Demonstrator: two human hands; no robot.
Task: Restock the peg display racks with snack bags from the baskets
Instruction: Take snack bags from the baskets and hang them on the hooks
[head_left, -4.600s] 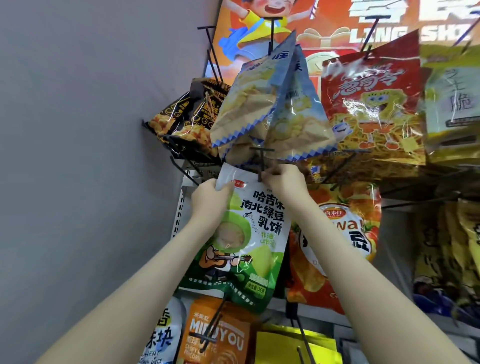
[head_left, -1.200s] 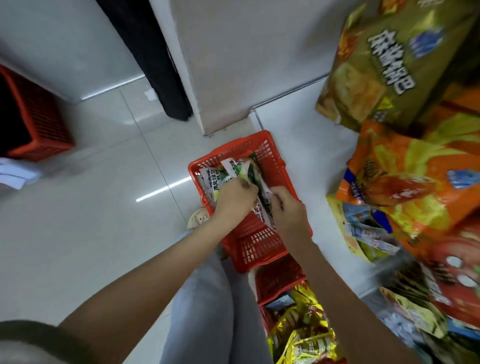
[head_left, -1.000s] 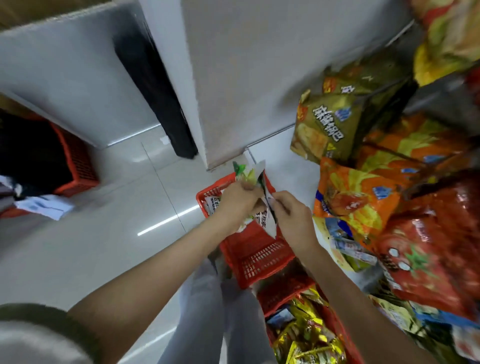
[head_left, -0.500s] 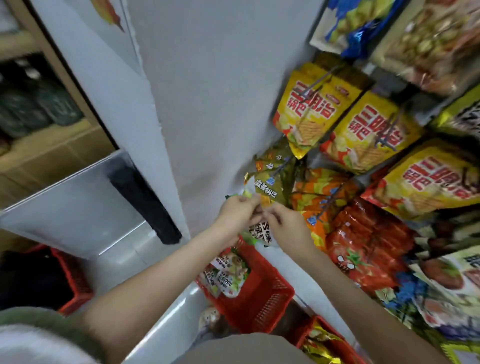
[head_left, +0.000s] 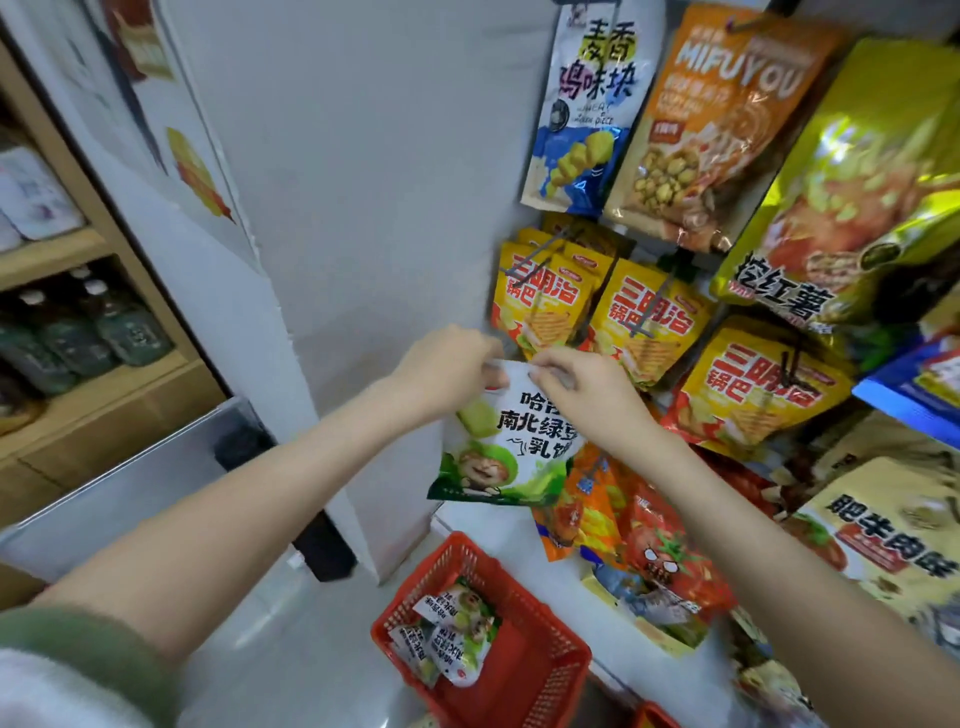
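Observation:
A green and white snack bag (head_left: 506, 447) hangs in the air in front of the peg rack, held by its top edge. My left hand (head_left: 444, 371) pinches the top left corner and my right hand (head_left: 582, 389) pinches the top right. Below on the floor stands a red basket (head_left: 524, 670) with several more of the same green and white bags (head_left: 452, 631). Behind my hands hang yellow snack bags (head_left: 644, 317) on black pegs (head_left: 537, 257).
The rack to the right is packed with hanging bags: a blue and white bag (head_left: 587, 109), an orange bag (head_left: 727, 119), a gold bag (head_left: 852, 192). A grey wall panel (head_left: 374, 182) stands left of the rack. A wooden shelf with bottles (head_left: 67, 332) is at far left.
I took a green and white bag out of the red basket and lifted it up in front of the rack. My view has risen from the floor to the pegs.

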